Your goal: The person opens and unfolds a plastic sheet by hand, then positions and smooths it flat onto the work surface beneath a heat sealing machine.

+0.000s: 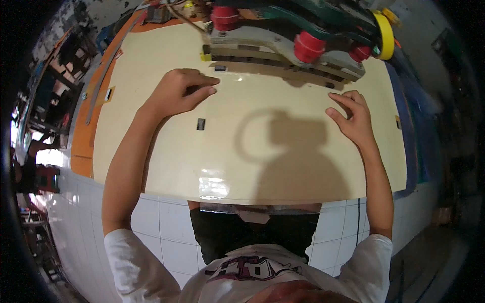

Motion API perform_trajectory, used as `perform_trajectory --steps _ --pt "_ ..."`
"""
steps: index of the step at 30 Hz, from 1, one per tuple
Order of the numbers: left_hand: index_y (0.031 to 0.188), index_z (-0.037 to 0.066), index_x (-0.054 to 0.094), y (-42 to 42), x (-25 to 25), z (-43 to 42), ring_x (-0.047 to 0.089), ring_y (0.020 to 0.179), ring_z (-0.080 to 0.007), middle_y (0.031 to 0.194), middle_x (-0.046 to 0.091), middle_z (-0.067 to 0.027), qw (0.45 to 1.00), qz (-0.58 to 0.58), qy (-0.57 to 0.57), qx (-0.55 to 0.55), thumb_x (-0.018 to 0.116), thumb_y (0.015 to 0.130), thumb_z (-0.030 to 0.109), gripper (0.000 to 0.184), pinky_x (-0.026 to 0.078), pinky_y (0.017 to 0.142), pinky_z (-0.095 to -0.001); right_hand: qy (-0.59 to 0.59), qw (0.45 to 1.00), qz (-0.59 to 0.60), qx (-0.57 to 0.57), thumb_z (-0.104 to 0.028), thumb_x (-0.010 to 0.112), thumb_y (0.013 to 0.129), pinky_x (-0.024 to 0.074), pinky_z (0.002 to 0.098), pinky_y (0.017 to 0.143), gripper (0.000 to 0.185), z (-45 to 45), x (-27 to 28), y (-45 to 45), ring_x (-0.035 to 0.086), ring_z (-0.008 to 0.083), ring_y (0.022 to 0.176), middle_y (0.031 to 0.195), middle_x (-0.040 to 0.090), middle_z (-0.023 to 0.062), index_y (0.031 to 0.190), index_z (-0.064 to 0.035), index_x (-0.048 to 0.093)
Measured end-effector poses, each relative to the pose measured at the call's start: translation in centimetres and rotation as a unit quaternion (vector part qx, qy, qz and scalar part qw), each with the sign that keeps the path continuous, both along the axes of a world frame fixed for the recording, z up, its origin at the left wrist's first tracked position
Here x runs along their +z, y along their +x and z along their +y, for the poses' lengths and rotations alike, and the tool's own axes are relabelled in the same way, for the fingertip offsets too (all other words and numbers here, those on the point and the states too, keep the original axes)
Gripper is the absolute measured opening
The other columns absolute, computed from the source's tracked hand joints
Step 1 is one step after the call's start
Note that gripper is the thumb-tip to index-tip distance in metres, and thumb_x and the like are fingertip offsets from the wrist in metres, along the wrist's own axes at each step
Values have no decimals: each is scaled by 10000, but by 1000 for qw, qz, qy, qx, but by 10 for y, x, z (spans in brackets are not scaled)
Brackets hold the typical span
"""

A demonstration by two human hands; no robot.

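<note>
My left hand (187, 91) is over the left part of the cream-coloured table surface (172, 161), thumb and index finger stretched out and apart, nothing between them. Just beyond its fingertips lies a small dark piece (220, 68), near the left end of a long metal bar (283, 63) under a green machine (283, 22) with red knobs (309, 47). My right hand (353, 111) hovers near the bar's right end, its thumb and fingers apart and empty. Another dark piece (201, 124) lies on the surface below my left hand.
An orange board edge (83, 146) with a thin metal strip (103, 76) runs along the left. Blue material (417, 146) hangs at the right edge. A yellow ring (385, 35) is on the machine's right end. A red stool (48, 179) stands far left.
</note>
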State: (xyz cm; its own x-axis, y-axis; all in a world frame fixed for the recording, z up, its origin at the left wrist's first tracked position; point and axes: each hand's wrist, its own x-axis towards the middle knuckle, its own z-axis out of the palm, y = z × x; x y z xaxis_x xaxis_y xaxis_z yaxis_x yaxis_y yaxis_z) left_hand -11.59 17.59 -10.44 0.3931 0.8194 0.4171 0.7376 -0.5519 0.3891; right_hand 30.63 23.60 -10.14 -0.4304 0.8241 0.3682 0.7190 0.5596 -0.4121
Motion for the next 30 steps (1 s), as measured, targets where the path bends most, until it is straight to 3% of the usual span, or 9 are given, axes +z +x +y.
perform_trajectory --steps 9,19,22,30 --pt "1034 18 722 5 8 -2 640 726 -273 815 688 -160 997 25 -60 33 657 865 136 216 511 684 -380 12 1000 19 1 -303 810 736 454 328 764 354 1 0 3 548 231 860 887 577 57 1041 -136 742" --pt "1021 -12 717 10 10 -3 604 674 -256 745 658 -162 998 4 -58 23 654 866 133 221 485 630 -367 27 1000 6 2 -321 807 733 459 351 814 367 3 -2 6 557 241 909 916 588 57 1052 -150 740" --pt "1012 37 740 9 6 -1 614 650 -238 720 672 -135 999 -3 -28 19 679 857 160 207 487 622 -346 28 1000 -3 1 -325 803 735 460 356 832 372 2 -1 6 557 247 920 916 585 62 1060 -158 739" --pt "1031 -12 712 10 8 -4 604 675 -257 746 655 -158 998 -20 -58 29 664 867 146 233 489 644 -359 27 999 -19 -16 -327 795 741 455 368 856 355 2 0 5 559 261 934 933 587 73 1050 -161 743"
